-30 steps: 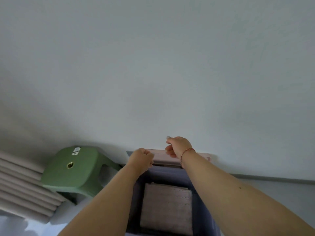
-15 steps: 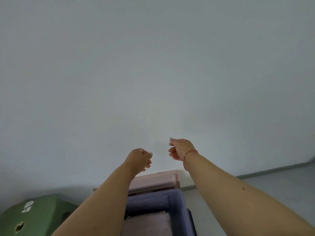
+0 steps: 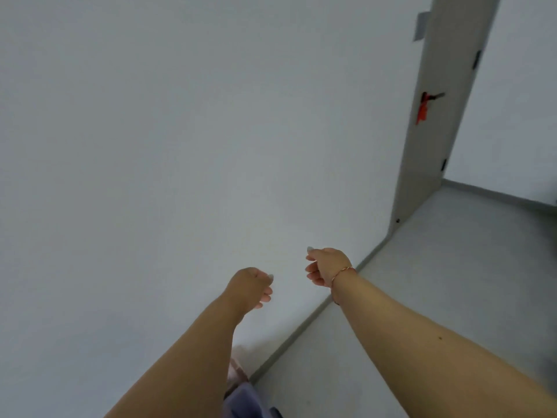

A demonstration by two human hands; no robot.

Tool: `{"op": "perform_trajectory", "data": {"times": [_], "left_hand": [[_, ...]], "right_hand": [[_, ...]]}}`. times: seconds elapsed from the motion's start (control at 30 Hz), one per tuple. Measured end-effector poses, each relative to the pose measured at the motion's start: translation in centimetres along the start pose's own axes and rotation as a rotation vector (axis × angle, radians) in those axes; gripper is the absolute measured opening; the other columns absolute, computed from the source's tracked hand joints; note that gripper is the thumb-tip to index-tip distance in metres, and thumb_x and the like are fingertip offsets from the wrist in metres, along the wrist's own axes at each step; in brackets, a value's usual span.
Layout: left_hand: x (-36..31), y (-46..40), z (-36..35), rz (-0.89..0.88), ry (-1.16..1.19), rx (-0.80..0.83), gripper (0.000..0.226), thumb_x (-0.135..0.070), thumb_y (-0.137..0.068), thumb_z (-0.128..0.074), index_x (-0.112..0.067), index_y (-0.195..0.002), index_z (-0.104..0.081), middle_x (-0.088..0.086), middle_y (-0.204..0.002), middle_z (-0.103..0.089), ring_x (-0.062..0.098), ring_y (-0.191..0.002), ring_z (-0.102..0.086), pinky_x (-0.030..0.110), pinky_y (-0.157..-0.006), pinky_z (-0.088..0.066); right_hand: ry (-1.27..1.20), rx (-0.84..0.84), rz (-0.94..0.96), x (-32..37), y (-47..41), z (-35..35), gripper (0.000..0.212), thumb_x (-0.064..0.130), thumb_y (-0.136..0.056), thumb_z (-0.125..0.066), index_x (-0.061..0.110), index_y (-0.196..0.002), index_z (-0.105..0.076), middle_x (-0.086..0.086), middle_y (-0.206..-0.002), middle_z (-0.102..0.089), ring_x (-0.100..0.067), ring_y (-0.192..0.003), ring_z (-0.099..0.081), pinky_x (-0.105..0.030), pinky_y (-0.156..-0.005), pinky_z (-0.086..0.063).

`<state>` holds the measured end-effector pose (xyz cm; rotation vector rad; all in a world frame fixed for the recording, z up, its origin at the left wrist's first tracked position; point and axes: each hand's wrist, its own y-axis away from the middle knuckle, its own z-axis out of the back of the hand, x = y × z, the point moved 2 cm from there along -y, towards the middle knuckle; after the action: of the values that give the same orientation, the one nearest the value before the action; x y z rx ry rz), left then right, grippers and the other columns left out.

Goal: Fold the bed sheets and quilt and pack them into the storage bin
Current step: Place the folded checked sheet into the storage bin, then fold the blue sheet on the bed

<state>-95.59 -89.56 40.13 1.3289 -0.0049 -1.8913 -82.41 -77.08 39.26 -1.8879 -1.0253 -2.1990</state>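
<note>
Bin: only your storage bin's [image 3: 241, 399] purple corner shows at the bottom edge; its long axis can't be told.
Hands: your left hand [image 3: 250, 289] and right hand [image 3: 327, 267] hang with fingers loosely curled, holding nothing.
Change: the stool and folded bedding have slid out of view.

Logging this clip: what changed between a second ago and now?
The view swung up and right: the green stool is gone, the storage bin slid to the bottom edge, and a door appeared. The left hand and right hand stayed raised, loosely curled, holding nothing.
</note>
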Motion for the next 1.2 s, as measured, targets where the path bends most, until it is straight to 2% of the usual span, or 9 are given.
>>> {"op": "perform_trajectory", "data": {"times": [0.27,0.37,0.47,0.57,0.87,1.0,1.03,1.13,1.2], "left_hand": [[-5.1,1.5,-9.8,-0.118,-0.125,0.266,0.014,-0.018,-0.098,-0.053,-0.007,-0.092,-0.06,0.008,-0.082,-0.064,0.019,-0.074,-0.061,0.028,-0.07,-0.052],[-6.0,2.9,-13.7,-0.173,-0.17,0.355,0.014,-0.01,-0.097,-0.05,-0.008,-0.087,-0.059,0.01,-0.081,-0.06,0.017,-0.065,-0.055,0.023,-0.058,-0.046],[-6.6,4.4,-18.4,-0.235,-0.216,0.437,0.014,-0.014,-0.097,-0.051,-0.004,-0.1,-0.06,0.008,-0.079,-0.062,0.016,-0.065,-0.058,0.027,-0.064,-0.049],[-7.4,6.2,-23.2,-0.297,-0.252,0.547,0.011,-0.015,-0.096,-0.053,-0.007,-0.09,-0.058,0.007,-0.077,-0.062,0.016,-0.064,-0.059,0.027,-0.064,-0.049],[-13.3,10.5,-38.3,-0.399,-0.327,0.725,0.014,-0.014,-0.096,-0.053,-0.011,-0.083,-0.055,0.007,-0.077,-0.062,0.016,-0.064,-0.059,0.027,-0.062,-0.047],[-16.7,11.9,-46.5,-0.42,-0.33,0.767,0.014,-0.014,-0.095,-0.054,-0.011,-0.081,-0.056,0.008,-0.077,-0.063,0.016,-0.064,-0.06,0.029,-0.064,-0.048],[-17.2,12.1,-47.5,-0.421,-0.331,0.773,0.014,-0.014,-0.095,-0.054,-0.011,-0.082,-0.056,0.008,-0.077,-0.063,0.017,-0.065,-0.06,0.029,-0.064,-0.049],[-19.0,13.1,-51.6,-0.421,-0.325,0.799,0.012,-0.013,-0.096,-0.053,-0.011,-0.084,-0.057,0.008,-0.077,-0.062,0.017,-0.065,-0.059,0.028,-0.064,-0.048],[-20.2,13.5,-54.1,-0.421,-0.329,0.815,0.013,-0.013,-0.097,-0.052,-0.011,-0.085,-0.056,0.008,-0.077,-0.061,0.017,-0.065,-0.058,0.027,-0.063,-0.047]], "right_hand": [[-0.172,-0.311,-0.025,-2.7,4.5,11.4,0.024,0.025,-0.096,-0.052,0.009,-0.079,-0.054,-0.008,-0.066,-0.054,-0.018,-0.055,-0.05,-0.024,-0.055,-0.043],[-0.227,-0.409,-0.035,-4.5,7.2,15.1,0.017,0.022,-0.096,-0.051,0.005,-0.096,-0.053,-0.008,-0.066,-0.053,-0.018,-0.054,-0.05,-0.024,-0.052,-0.042],[-0.275,-0.507,-0.044,-6.7,10.1,19.3,0.018,0.022,-0.097,-0.05,0.005,-0.104,-0.052,-0.008,-0.067,-0.054,-0.018,-0.054,-0.05,-0.024,-0.053,-0.042],[-0.321,-0.608,-0.058,-8.4,12.7,23.8,0.019,0.021,-0.096,-0.049,0.006,-0.108,-0.051,-0.009,-0.067,-0.053,-0.018,-0.054,-0.049,-0.023,-0.053,-0.042],[-0.445,-0.791,-0.07,-10.6,17.0,38.6,0.024,0.024,-0.098,-0.047,0.011,-0.078,-0.047,-0.009,-0.063,-0.05,-0.017,-0.051,-0.045,-0.022,-0.051,-0.035],[-0.492,-0.84,-0.08,-11.0,18.3,47.0,0.036,0.021,-0.099,-0.045,0.014,-0.064,-0.037,0.003,-0.031,-0.041,-0.008,-0.027,-0.037,-0.019,-0.041,-0.026],[-0.493,-0.859,-0.078,-11.3,18.4,48.4,0.037,0.02,-0.098,-0.046,0.014,-0.063,-0.036,0.003,-0.03,-0.04,-0.008,-0.027,-0.036,-0.018,-0.04,-0.026],[-0.528,-0.906,-0.098,-11.9,19.0,52.6,0.029,0.017,-0.096,-0.049,0.011,-0.068,-0.043,-0.005,-0.054,-0.042,-0.014,-0.044,-0.038,-0.013,-0.033,-0.029],[-0.541,-0.931,-0.106,-12.5,19.1,55.0,0.015,0.018,-0.096,-0.05,0.005,-0.088,-0.054,-0.008,-0.064,-0.045,-0.016,-0.051,-0.041,-0.014,-0.036,-0.035]]}}
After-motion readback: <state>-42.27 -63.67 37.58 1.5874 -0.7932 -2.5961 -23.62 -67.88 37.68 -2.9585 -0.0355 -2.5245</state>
